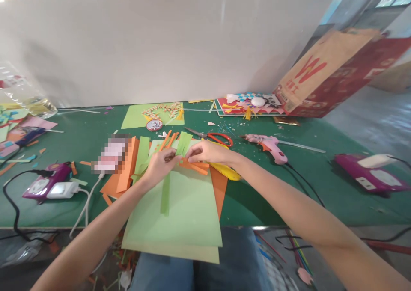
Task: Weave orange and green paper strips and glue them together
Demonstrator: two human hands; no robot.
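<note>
A small weave of green and orange paper strips (183, 142) is between my two hands, over a stack of pale green paper sheets (180, 222). My left hand (162, 162) pinches its left side, thumb and fingers together. On the other side, my right hand (205, 152) has its fingertips closed on the strips. One long green strip (165, 194) hangs down over the sheets, and orange strip ends (197, 167) stick out under my right hand. Orange paper (219, 192) shows beneath the stack. More cut orange strips (126, 167) and green strips (141, 154) lie left of my left hand.
Scissors with orange handles (221, 139) and a yellow scalloped-edged object (227, 171) lie by my right hand. A pink glue gun (269, 147) rests further right. Purple power strips (48, 182) sit at both sides. A blurred-out phone (112, 154) is at left.
</note>
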